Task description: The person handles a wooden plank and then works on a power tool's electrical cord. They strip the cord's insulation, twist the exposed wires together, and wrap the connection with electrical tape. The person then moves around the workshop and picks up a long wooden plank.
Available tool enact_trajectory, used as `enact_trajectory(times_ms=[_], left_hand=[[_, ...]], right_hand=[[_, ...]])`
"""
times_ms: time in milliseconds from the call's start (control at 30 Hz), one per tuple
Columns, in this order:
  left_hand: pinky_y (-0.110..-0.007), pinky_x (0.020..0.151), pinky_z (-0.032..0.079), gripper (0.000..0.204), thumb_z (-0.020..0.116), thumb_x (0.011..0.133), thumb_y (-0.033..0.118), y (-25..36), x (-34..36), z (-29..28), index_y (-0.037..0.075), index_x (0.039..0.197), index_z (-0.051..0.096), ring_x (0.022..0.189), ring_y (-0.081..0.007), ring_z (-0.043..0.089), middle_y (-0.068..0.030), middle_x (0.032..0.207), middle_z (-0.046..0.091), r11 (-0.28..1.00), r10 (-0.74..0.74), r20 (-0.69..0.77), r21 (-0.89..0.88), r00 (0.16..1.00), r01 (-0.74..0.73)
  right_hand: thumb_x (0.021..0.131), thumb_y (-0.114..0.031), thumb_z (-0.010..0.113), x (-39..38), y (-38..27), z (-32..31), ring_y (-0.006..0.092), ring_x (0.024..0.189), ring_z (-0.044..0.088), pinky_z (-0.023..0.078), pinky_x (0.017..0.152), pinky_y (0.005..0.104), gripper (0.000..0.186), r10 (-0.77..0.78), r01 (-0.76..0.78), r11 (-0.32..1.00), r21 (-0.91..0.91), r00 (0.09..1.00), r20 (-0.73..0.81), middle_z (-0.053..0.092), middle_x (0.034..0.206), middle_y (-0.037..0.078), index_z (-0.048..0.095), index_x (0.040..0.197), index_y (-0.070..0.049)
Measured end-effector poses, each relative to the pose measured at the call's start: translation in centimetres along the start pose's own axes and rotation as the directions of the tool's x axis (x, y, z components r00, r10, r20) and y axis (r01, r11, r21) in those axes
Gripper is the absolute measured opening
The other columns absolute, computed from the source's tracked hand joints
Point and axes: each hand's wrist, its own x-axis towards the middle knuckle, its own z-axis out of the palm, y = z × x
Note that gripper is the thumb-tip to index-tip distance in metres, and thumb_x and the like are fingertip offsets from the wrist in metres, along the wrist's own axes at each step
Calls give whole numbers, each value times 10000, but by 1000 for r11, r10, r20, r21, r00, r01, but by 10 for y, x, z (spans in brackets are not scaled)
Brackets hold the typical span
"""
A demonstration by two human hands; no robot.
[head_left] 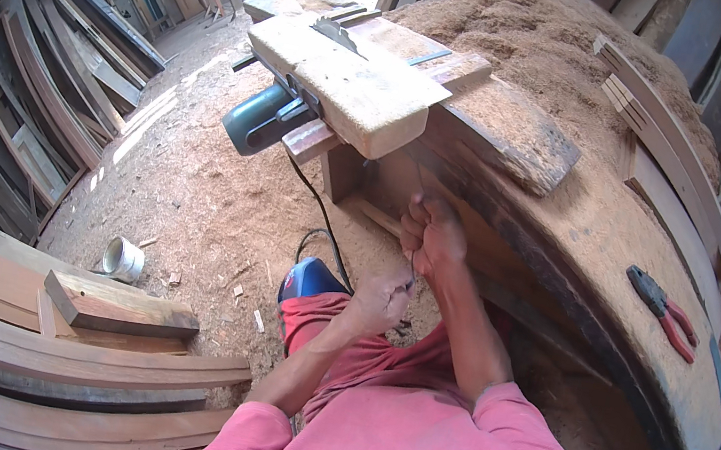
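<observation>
My left hand (381,303) is closed just above my lap, and my right hand (433,235) is closed a little farther off and higher. A thin dark cord or wire (414,260) runs between the two fists; a fine strand also continues up from my right hand toward the bench's underside. Both hands are beside the open side of the wooden bench (606,238). Above them is a pale, dusty block (337,78) with a toothed saw blade (337,34) standing out of its top. A dark green motor housing (259,118) juts from its side.
Red-handled pliers (665,314) lie on the sawdust-covered bench top. A black cable (325,210) hangs from the motor toward my knee. A white pot (124,259) stands on the floor at left, near stacked boards (81,355). Sawdust (509,21) is heaped at the far side.
</observation>
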Motion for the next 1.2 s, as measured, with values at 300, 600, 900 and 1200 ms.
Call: enact_trajectory(times_ms=[300, 600, 900, 1200], left_hand=[[-357, 664, 497, 202, 466, 903, 129, -48, 23, 8, 15, 1003, 599, 705, -220, 604, -120, 831, 623, 951, -283, -104, -159, 953, 265], [-367, 852, 494, 364, 428, 990, 305, -33, 104, -39, 20, 1158, 580, 963, -245, 586, -122, 1093, 606, 482, -264, 80, -853, 961, 203], [-254, 662, 509, 47, 582, 941, 99, -27, 119, 1, 63, 960, 607, 751, -102, 593, -21, 844, 606, -144, -210, 194, -976, 958, 166], [-279, 612, 467, 126, 514, 978, 124, -10, 97, 34, 56, 909, 595, 725, -90, 550, -4, 821, 573, 597, -160, -109, -802, 981, 9]], right_hand=[[914, -148, 475, 13, 7, -33, 117, 543, 396, 350, 506, 304, 133, -430, 409, 556, -723, 887, 171, 453, 650, -13, 590, 908, -83], [838, -61, 520, -12, -7, 47, 400, 848, 552, 446, 767, 402, 102, -459, 791, -303, -532, 368, 809, 560, 965, 223, 546, 922, -10], [990, -186, 433, -28, -9, 18, 146, 667, 432, 384, 596, 320, 260, -509, 642, 450, -621, 756, 412, 452, 704, 69, 459, 785, -29], [1003, -190, 420, -62, -23, 13, 123, 652, 413, 384, 594, 297, 277, -544, 615, 222, -757, 722, 427, 415, 691, 48, 459, 792, -15]])
